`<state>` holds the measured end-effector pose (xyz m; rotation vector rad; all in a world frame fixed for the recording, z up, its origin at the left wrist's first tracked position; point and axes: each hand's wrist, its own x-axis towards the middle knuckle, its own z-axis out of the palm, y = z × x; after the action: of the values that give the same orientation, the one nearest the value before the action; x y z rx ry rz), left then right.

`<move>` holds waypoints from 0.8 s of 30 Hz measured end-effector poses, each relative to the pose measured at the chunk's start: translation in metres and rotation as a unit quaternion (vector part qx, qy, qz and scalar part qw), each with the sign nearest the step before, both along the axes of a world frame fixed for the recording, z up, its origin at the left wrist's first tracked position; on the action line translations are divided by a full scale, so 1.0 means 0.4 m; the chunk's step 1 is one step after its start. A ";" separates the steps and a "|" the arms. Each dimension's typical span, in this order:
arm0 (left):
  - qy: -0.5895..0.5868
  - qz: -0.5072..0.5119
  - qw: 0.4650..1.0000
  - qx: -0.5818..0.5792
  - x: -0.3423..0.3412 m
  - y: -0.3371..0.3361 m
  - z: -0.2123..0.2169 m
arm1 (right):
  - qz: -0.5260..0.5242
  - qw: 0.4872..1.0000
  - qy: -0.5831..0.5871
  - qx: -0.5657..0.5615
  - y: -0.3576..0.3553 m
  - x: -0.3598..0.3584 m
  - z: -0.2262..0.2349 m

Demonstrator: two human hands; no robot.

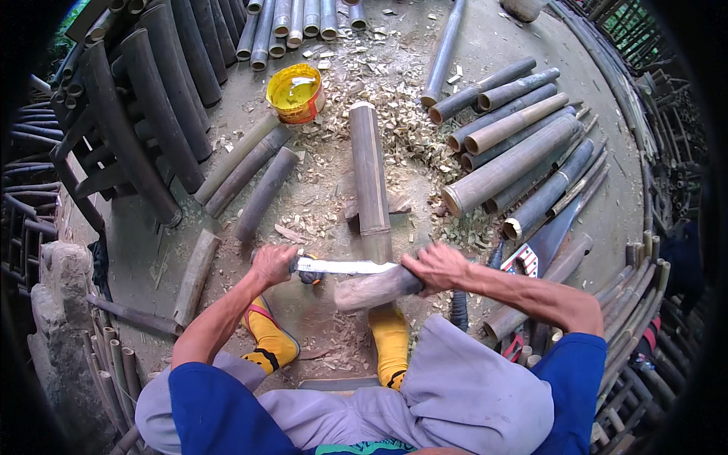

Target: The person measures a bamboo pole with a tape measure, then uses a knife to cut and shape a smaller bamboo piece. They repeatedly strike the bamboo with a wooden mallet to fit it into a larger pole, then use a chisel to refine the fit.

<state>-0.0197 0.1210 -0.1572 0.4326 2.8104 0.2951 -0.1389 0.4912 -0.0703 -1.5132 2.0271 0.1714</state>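
Observation:
My left hand (274, 265) is closed round the dark handle of a long-bladed knife (345, 266). Its pale blade points right, across the view of the near end of a bamboo length (369, 171). In my right hand (437, 268) is the dark end of a short, thick wooden club (373, 288), its pale worn part reaching left just below the blade. Whether club and blade touch, I cannot tell. The bamboo length points away from me, over a small wooden block (400, 204) on the ground. My feet, in yellow socks, are below the hands.
Wood chips (413, 136) litter the ground around the bamboo. A yellow bucket (295, 92) stands beyond, to the left. Several cut bamboo lengths (516, 163) lie at the right, near a saw (557, 235). A bamboo bench (140, 114) stands at the far left.

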 end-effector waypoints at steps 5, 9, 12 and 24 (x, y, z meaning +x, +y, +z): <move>0.021 0.008 0.999 0.023 0.016 -0.018 -0.019 | 0.061 0.971 -0.089 -0.214 -0.014 0.189 0.076; 0.024 -0.002 1.000 0.017 0.008 -0.010 -0.007 | 0.193 0.885 -0.162 -0.391 -0.008 0.112 0.043; 0.012 -0.007 1.000 0.007 -0.012 -0.004 -0.012 | -0.020 0.998 -0.020 -0.050 0.022 0.002 0.005; -0.017 0.011 1.000 -0.007 -0.007 -0.016 -0.026 | -0.079 0.990 0.007 -0.115 0.054 0.039 -0.013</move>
<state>-0.0225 0.1147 -0.1674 0.3892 2.7845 0.2853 -0.1232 0.5126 -0.0754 -1.4788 2.2299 -0.1208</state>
